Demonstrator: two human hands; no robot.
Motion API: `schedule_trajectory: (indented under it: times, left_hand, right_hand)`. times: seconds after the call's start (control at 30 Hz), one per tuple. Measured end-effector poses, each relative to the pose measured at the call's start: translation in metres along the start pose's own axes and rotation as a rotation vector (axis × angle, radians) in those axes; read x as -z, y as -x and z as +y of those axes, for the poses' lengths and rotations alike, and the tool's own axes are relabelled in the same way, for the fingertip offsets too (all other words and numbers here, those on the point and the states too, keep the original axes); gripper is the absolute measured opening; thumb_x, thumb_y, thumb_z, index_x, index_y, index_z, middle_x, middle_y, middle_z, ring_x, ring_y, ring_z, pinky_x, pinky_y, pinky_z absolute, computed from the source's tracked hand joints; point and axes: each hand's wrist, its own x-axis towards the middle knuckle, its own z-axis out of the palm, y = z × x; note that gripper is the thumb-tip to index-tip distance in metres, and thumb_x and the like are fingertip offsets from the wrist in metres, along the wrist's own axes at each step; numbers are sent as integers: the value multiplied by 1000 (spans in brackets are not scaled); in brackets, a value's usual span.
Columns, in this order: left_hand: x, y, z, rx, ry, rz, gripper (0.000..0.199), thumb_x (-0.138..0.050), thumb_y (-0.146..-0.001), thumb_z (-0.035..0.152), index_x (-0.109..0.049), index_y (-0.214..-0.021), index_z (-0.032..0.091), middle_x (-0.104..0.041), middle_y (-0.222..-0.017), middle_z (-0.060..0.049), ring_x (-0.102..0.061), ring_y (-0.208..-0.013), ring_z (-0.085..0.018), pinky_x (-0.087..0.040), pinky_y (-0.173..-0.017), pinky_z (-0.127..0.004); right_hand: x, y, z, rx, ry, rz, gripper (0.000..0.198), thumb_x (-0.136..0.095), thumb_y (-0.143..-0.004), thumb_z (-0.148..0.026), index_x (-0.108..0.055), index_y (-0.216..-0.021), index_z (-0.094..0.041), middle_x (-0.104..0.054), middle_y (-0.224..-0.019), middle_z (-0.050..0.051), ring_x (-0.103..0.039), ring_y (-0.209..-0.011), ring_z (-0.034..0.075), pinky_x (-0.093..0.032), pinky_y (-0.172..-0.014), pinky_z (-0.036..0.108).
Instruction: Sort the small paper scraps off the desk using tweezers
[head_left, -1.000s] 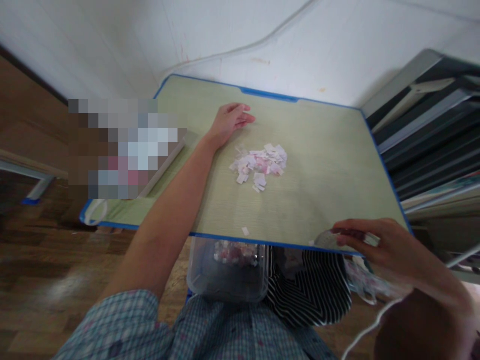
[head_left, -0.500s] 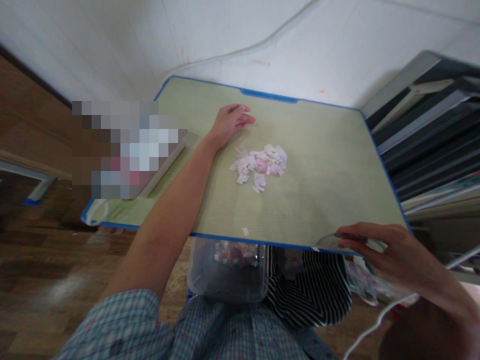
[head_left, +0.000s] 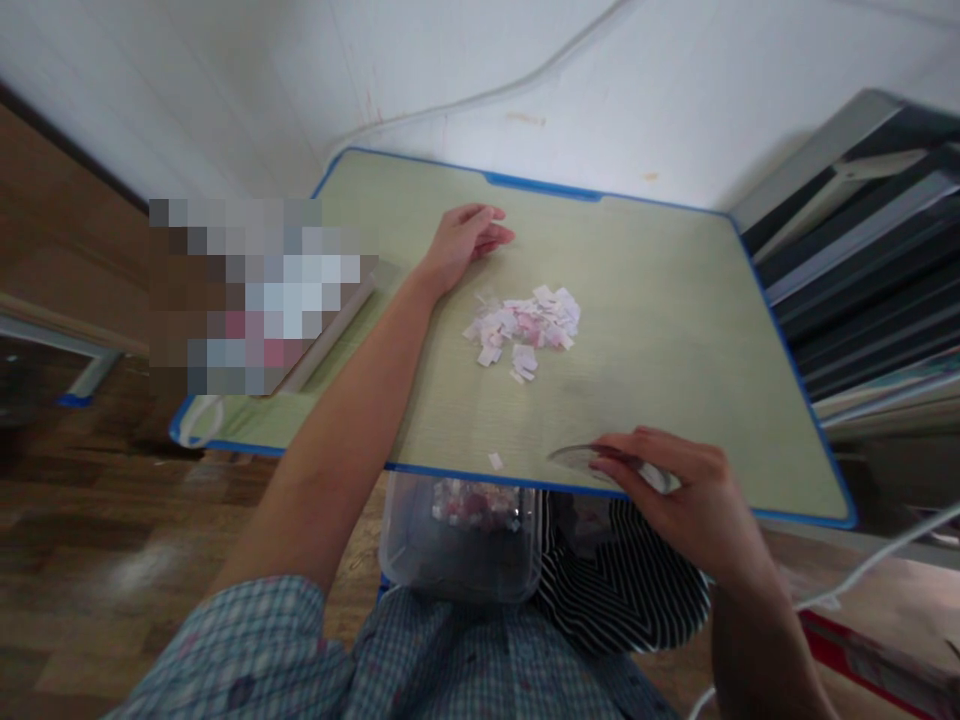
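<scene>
My right hand [head_left: 675,485] pinches a clear, thin, rounded plastic piece [head_left: 574,458] over the table's front edge; its exact kind I cannot make out. Toward the back, my left hand [head_left: 469,240] rests on the pale green table [head_left: 660,300], fingers loosely curled and apart, with nothing visible in them. A loose heap of small white and pinkish paper pieces [head_left: 532,325] lies in front of it, beside the forearm. One single white slip [head_left: 495,461] sits near the front edge, left of the plastic piece.
Below the front edge is a clear plastic bin [head_left: 461,570] with small shiny things inside. A black-and-white striped cloth [head_left: 630,580] lies beside it. A blurred-out box [head_left: 330,330] stands on the table's left. Dark folded frames [head_left: 870,240] lean at the right; a white wall is behind.
My right hand has moved left along the front edge with the clear piece. A small white bit near that edge is no longer visible. My left hand and the paper heap stay put.
</scene>
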Motion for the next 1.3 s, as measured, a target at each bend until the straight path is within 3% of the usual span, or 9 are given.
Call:
schedule_trajectory:
  times: [0.37, 0.53, 0.77, 0.93, 1.13, 1.3]
  left_hand:
    - [0, 1, 2, -10, 18, -23, 20, -40, -91, 20, -57, -83, 13, -66, -68, 0, -65, -72, -7, -47, -73, -18]
    - [0, 0, 1, -2, 8, -14, 20, -40, -91, 21, -57, -83, 14, -66, -69, 0, -64, -71, -7, -47, -72, -17]
    - [-1, 1, 1, 5, -58, 11, 18, -46, -89, 29, -57, -88, 15, -69, -75, -2, -66, -84, -11, -49, -78, -19]
    - [-2, 2, 2, 11, -37, 21, 17, -47, -88, 29, -57, -84, 16, -68, -74, -2, -66, -81, -11, -48, -78, -21]
    - [-1, 2, 1, -11, 55, -15, 18, -44, -89, 23, -58, -83, 14, -66, -68, -1, -64, -69, -9, -46, -72, -20]
    - [-2, 2, 1, 10, -11, 11, 18, -44, -89, 25, -58, -83, 15, -67, -72, -2, -65, -77, -10, -46, -80, -23]
  right_hand:
    - [-29, -27, -15, 160, -6, -210, 13, -56, -85, -16, -69, -87, -14, -70, -74, 4, -60, -67, 16, -46, -62, 27]
    - [-31, -34, -13, 162, 141, -125, 14, -54, -86, -14, -68, -83, -14, -69, -70, 4, -59, -66, 17, -45, -63, 27]
    - [-19, -35, -10, 246, 303, -108, 14, -54, -86, -14, -68, -82, -17, -70, -68, 2, -58, -60, 16, -40, -59, 28]
    - [-8, -30, -6, 210, 333, -169, 16, -53, -88, -18, -67, -81, -21, -72, -74, 2, -60, -63, 16, -40, -62, 30]
    - [18, -2, 12, 161, 285, -234, 18, -49, -90, -21, -67, -86, -23, -71, -77, 2, -63, -66, 17, -44, -66, 32]
    - [41, 23, 28, 99, 260, -234, 19, -50, -89, -24, -69, -88, -24, -71, -77, 3, -64, -68, 17, -46, -61, 30]
